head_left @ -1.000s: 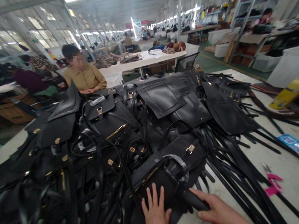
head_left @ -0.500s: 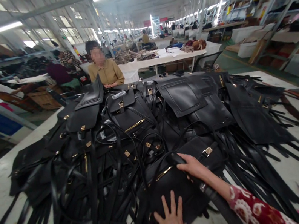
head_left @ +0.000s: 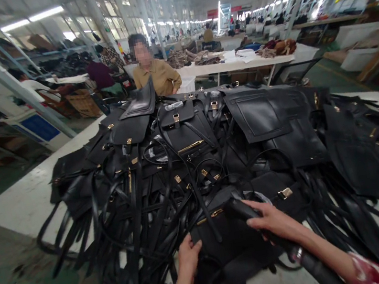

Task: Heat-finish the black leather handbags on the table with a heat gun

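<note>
A black leather bag [head_left: 229, 247] with a gold zipper [head_left: 209, 216] lies at the front of a heap of similar bags. My left hand [head_left: 188, 257] pinches the bag's left edge, just below the zipper's end. My right hand [head_left: 273, 220] is wrapped round the handle of a black hand-held tool [head_left: 239, 209] with a blunt nozzle. The nozzle is over the bag near the right end of the zipper; I cannot tell whether it touches. From the handle a thick black hose [head_left: 315, 266] runs back under my forearm. A gold clasp [head_left: 285, 193] shows to the right.
Black bags with long straps [head_left: 140, 218] cover much of the white table [head_left: 14, 205]. Flat black panels [head_left: 261, 115] lie on the pile at the back right. A person in a tan shirt [head_left: 159, 77] is across the table. Further worktables [head_left: 213, 67] stand behind.
My left hand has gone from lying spread on the bag to pinching its left edge. My right hand still holds the tool over the bag. The view has swung left.
</note>
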The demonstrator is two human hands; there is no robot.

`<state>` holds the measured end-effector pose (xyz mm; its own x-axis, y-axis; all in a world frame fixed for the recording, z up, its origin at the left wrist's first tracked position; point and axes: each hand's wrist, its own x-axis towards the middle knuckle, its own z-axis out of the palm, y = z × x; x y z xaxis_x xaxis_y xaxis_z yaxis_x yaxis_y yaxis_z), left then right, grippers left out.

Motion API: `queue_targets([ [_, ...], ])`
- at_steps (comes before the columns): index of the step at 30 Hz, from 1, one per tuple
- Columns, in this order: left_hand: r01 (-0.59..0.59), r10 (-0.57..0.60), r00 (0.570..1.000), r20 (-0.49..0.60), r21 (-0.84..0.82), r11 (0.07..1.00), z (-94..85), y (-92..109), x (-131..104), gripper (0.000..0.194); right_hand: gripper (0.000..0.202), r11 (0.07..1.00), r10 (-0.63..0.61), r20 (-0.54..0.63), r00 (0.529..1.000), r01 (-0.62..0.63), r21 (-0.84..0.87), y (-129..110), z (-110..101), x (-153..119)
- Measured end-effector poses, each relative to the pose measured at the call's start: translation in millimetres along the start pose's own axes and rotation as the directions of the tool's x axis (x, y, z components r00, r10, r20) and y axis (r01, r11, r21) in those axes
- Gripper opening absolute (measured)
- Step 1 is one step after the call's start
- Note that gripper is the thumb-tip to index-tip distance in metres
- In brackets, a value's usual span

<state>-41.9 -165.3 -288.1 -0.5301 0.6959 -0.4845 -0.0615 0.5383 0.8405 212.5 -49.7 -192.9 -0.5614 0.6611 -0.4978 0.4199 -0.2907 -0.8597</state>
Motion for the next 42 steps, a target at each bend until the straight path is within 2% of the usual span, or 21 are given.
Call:
queue_targets([
  [2,0.002,0.000,0.997,0.075,-0.031,1.000,0.8,-7.0,-9.4,0.029,0.064,1.000,0.005,0.068,0.998,-0.004,-0.010,11.6,9.8,-20.2],
  [3,-0.009,0.011,0.997,0.075,-0.029,1.000,-1.4,-11.4,-17.6,0.034,0.065,1.000,0.004,0.076,0.997,-0.003,-0.010,18.8,14.7,-29.0],
  [5,-0.099,0.100,0.995,-0.029,0.043,0.994,-7.3,-22.7,-39.3,0.044,0.066,1.000,0.023,0.066,0.998,-0.022,-0.011,34.2,23.4,-42.9],
  [7,-0.218,0.241,0.962,-0.132,0.170,0.961,-10.9,-36.6,-63.5,0.049,0.067,0.998,0.053,0.052,0.997,-0.052,-0.026,47.7,30.4,-51.5],
  [8,-0.238,0.272,0.951,-0.146,0.216,0.947,-11.0,-44.1,-74.7,0.047,0.068,0.997,0.061,0.057,0.997,-0.059,-0.043,52.6,33.2,-54.1],
  [9,-0.223,0.258,0.957,-0.135,0.231,0.947,-10.1,-51.5,-84.3,0.043,0.068,0.996,0.059,0.066,0.996,-0.054,-0.068,55.9,35.5,-56.1],
  [12,-0.098,0.105,0.994,-0.033,0.162,0.982,-4.0,-69.7,-101.4,0.038,0.067,0.986,-0.003,0.124,0.992,0.024,-0.167,53.6,41.1,-61.5],
  [14,-0.085,0.086,0.996,-0.004,0.115,0.990,0.1,-76.6,-105.2,0.039,0.066,0.973,-0.046,0.172,0.984,0.083,-0.217,42.8,45.2,-66.2],
  [16,-0.074,0.075,0.995,-0.058,0.030,0.997,3.4,-80.7,-106.9,0.042,0.062,0.958,-0.074,0.247,0.966,0.138,-0.250,28.5,51.0,-70.1],
  [19,-0.001,-0.040,0.980,-0.194,-0.206,0.978,7.8,-87.5,-110.7,0.043,0.048,0.927,-0.086,0.377,0.922,0.213,-0.309,11.2,62.0,-68.7],
  [22,0.104,-0.194,0.965,-0.176,-0.425,0.899,12.2,-96.2,-115.7,0.043,0.039,0.903,-0.020,0.431,0.902,0.202,-0.379,8.1,70.8,-58.2],
  [24,0.152,-0.255,0.956,-0.147,-0.497,0.854,14.8,-99.9,-117.9,0.045,0.037,0.894,0.020,0.441,0.897,0.181,-0.409,12.7,74.5,-49.9],
  [27,0.162,-0.285,0.945,-0.161,-0.527,0.834,17.8,-99.4,-119.5,0.045,0.036,0.891,0.021,0.450,0.893,0.187,-0.413,21.1,82.3,-39.8],
  [30,0.144,-0.285,0.942,-0.179,-0.550,0.823,19.5,-95.8,-121.3,0.045,0.037,0.895,-0.045,0.425,0.904,0.226,-0.385,24.5,95.8,-32.3],
  [33,0.138,-0.289,0.942,-0.173,-0.582,0.801,19.8,-95.6,-123.6,0.045,0.047,0.890,-0.122,0.352,0.928,0.259,-0.376,23.1,104.1,-27.7],
  [35,0.142,-0.296,0.941,-0.166,-0.601,0.787,19.1,-97.7,-124.4,0.047,0.057,0.896,-0.138,0.294,0.946,0.246,-0.370,21.1,100.5,-27.4],
  [38,0.133,-0.297,0.940,-0.170,-0.620,0.773,16.7,-99.7,-124.3,0.050,0.062,0.916,-0.133,0.247,0.960,0.215,-0.339,18.7,84.2,-32.0],
  [42,0.175,-0.330,0.935,-0.132,-0.638,0.750,13.3,-95.2,-123.3,0.050,0.062,0.931,-0.116,0.273,0.955,0.200,-0.304,19.9,64.4,-44.5],
])
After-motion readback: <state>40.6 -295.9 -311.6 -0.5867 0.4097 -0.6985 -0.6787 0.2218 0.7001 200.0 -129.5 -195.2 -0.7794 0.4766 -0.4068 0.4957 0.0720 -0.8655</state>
